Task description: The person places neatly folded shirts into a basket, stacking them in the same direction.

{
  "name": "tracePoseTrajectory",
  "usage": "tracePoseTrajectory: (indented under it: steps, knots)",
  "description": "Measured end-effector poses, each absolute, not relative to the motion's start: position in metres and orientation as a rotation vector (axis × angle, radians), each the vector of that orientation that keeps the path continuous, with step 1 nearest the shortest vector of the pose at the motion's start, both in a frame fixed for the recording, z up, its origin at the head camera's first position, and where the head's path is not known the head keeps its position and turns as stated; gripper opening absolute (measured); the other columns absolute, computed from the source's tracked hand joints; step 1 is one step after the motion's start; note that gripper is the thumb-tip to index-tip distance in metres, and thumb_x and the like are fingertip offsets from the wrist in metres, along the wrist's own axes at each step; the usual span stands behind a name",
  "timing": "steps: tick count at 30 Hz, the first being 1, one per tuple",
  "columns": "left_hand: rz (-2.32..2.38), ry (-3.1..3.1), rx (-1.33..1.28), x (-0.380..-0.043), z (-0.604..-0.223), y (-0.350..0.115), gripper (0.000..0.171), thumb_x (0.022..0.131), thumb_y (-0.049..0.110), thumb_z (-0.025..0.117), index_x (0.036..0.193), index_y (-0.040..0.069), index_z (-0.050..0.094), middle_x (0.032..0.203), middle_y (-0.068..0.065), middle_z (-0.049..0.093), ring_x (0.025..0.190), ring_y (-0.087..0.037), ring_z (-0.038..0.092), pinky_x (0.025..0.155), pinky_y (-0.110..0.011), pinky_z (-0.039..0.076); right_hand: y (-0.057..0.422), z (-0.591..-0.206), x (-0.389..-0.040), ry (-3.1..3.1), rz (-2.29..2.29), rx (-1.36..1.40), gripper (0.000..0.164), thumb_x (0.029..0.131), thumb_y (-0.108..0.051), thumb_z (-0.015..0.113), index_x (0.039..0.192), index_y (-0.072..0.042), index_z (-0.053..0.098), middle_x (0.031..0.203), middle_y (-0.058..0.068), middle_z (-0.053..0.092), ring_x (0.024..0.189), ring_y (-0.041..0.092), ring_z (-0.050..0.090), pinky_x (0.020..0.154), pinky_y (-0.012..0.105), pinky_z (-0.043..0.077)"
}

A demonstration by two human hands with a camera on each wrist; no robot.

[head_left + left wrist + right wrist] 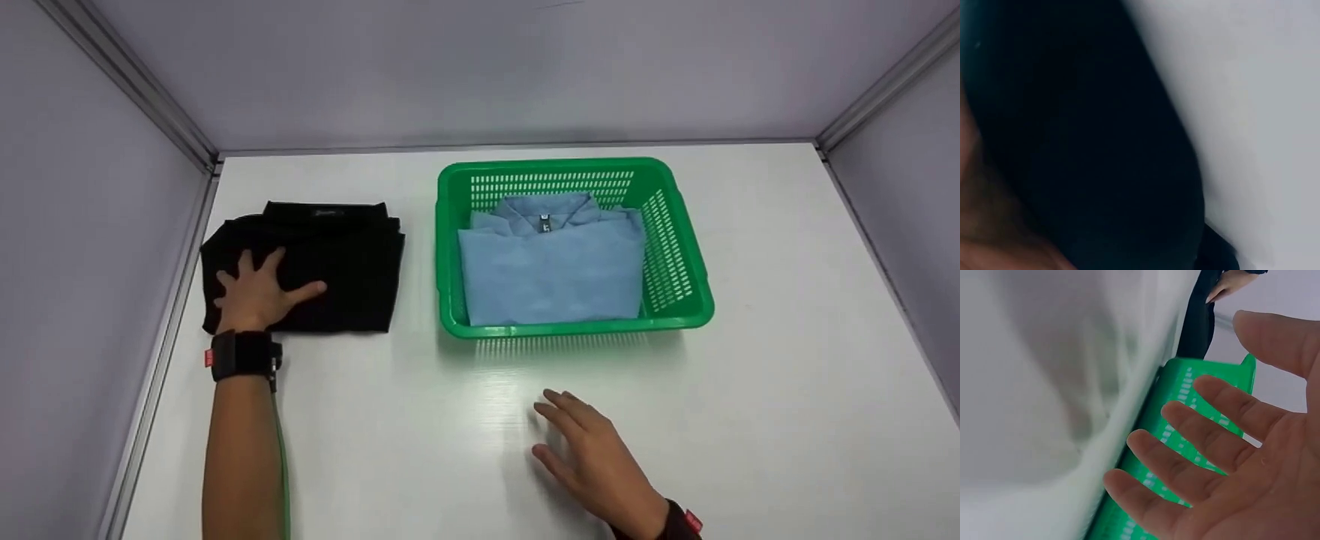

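My left hand [256,296] rests with spread fingers on a folded black garment [345,277] at the left of the table. A collar edge with a small label shows at the garment's far side; in the left wrist view the dark cloth [1095,140] fills much of the picture. My right hand [604,457] hovers with loosely extended fingers in front of a green basket [577,328], holding nothing. Inside the basket lies a folded light blue shirt [551,274], collar toward the back. The right wrist view shows the right hand's palm [1264,495] and the basket wall behind it.
The white table [795,360] is bordered by a back panel [525,75] and side panels with metal rails. A green cable [283,465] runs along the left forearm from its black wrist strap [244,354].
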State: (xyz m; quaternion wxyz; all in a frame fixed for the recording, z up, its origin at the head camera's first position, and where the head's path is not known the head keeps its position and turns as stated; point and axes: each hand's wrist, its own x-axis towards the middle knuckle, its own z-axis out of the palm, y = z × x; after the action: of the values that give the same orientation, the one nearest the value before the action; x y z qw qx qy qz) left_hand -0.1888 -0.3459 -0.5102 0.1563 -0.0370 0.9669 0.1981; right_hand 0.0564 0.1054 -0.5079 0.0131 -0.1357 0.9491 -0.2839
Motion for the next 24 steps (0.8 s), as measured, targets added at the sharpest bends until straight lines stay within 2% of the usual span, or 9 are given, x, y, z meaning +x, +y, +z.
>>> tracePoseTrajectory:
  steps: [8, 12, 17, 24]
  knots:
    - [0.548, 2.766, -0.124, -0.171, -0.506, -0.347, 0.115, 0.088, 0.076, 0.068, 0.169, 0.010, 0.019, 0.169, -0.042, -0.001, 0.147, -0.078, 0.000, 0.105, -0.093, 0.020, 0.070, -0.506, 0.044, 2.998, -0.890, -0.697, 0.047, 0.092, -0.023, 0.082, 0.135, -0.008, 0.067, 0.143, 0.013, 0.067, 0.134, 0.032, 0.064, 0.109, 0.052, 0.054]
    - [0.548, 2.770, -0.148, -0.157, -0.511, -0.346, 0.112, 0.089, 0.074, 0.068, 0.169, 0.010, 0.021, 0.170, -0.040, 0.002, 0.148, -0.077, 0.002, 0.107, -0.093, 0.021, 0.049, -0.503, 0.036, 2.941, -0.846, -0.742, 0.049, 0.096, -0.026, 0.078, 0.140, -0.010, 0.064, 0.145, 0.013, 0.065, 0.136, 0.034, 0.062, 0.111, 0.054, 0.051]
    - [0.572, 2.790, -0.176, -0.142, -0.515, -0.344, 0.110, 0.090, 0.071, 0.069, 0.168, 0.010, 0.023, 0.171, -0.039, 0.004, 0.149, -0.076, 0.003, 0.109, -0.092, 0.020, 0.011, -0.494, 0.007, 2.832, -0.786, -0.782, 0.053, 0.102, -0.032, 0.071, 0.149, -0.012, 0.057, 0.154, 0.013, 0.059, 0.144, 0.038, 0.054, 0.116, 0.059, 0.046]
    - [0.589, 2.804, -0.190, -0.132, -0.520, -0.327, 0.107, 0.089, 0.068, 0.072, 0.168, 0.012, 0.026, 0.172, -0.036, 0.006, 0.151, -0.073, 0.004, 0.111, -0.090, 0.019, -0.036, -0.490, -0.038, 2.828, -0.723, -0.844, 0.056, 0.103, -0.032, 0.069, 0.152, -0.011, 0.054, 0.158, 0.015, 0.053, 0.146, 0.042, 0.051, 0.116, 0.061, 0.046]
